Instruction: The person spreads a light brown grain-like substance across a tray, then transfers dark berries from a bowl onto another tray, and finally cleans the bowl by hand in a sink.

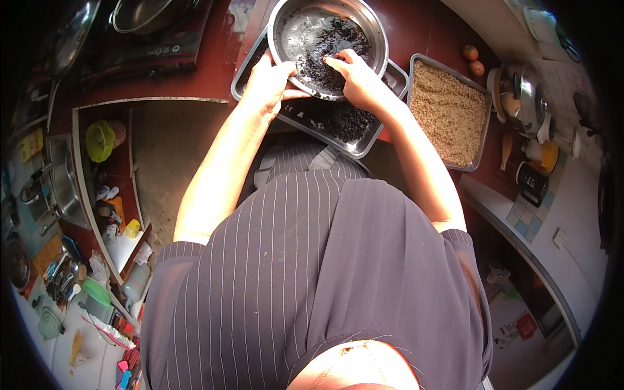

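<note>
My left hand (273, 87) grips the near left rim of a round metal bowl (292, 34), which is held over a rectangular metal tray (358, 146). Inside the bowl lies dark, wet, shredded-looking material (317, 68). My right hand (358, 80) reaches into the bowl with its fingertips drawn together at this material; whether they pinch some of it cannot be told. More dark crumbly material (346, 122) lies in the tray beneath, partly hidden by the bowl and my hands. To the right stands a second metal tray (475, 163) filled with light brown granular material (446, 112).
Two round reddish-brown items (472, 59) lie beyond the second tray. Near the right wall stand a glass-lidded pot (529, 100) and a black container (531, 183). A cooktop (161, 61) is at the upper left, a steel sink (68, 180) farther left.
</note>
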Demonstrator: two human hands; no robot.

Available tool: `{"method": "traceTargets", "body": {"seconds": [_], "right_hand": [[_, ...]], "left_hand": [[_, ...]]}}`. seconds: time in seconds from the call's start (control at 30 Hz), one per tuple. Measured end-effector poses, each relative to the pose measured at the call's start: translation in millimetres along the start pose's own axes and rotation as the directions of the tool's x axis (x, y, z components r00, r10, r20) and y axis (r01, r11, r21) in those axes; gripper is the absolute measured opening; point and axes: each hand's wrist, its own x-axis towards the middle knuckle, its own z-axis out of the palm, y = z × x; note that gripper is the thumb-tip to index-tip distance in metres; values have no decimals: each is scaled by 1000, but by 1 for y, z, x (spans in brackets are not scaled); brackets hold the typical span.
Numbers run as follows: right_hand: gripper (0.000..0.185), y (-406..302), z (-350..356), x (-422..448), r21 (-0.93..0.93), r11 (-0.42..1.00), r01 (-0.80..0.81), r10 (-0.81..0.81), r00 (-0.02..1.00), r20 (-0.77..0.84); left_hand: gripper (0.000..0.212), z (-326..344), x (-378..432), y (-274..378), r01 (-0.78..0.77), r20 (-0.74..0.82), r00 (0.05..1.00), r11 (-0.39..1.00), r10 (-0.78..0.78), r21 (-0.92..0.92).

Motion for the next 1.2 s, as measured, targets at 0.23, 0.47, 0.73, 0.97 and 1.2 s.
{"method": "traceTargets", "body": {"seconds": [0.23, 0.47, 0.73, 0.97, 1.2], "right_hand": [[56, -20, -8, 1, 63, 998, -20, 10, 990, 142], [55, -23, -8, 3, 140, 990, 2, -23, 988, 154], [39, -15, -8, 7, 210, 978, -2, -42, 979, 202], [33, -20, -6, 13, 250, 968, -4, -40, 985, 169], [25, -28, -1, 14, 204, 978, -37, 19, 995, 94]], "left_hand": [[41, -8, 2, -2, 22, -35, 999, 999, -22, 25], [38, -9, 0, 1, 12, -26, 1000, 1000, -12, 23], [32, -11, 3, 2, 30, -47, 999, 998, -28, 48], [30, -13, 7, 5, 29, -49, 998, 999, -27, 28], [46, -9, 8, 8, 6, -68, 998, 1000, -5, 5]]}}
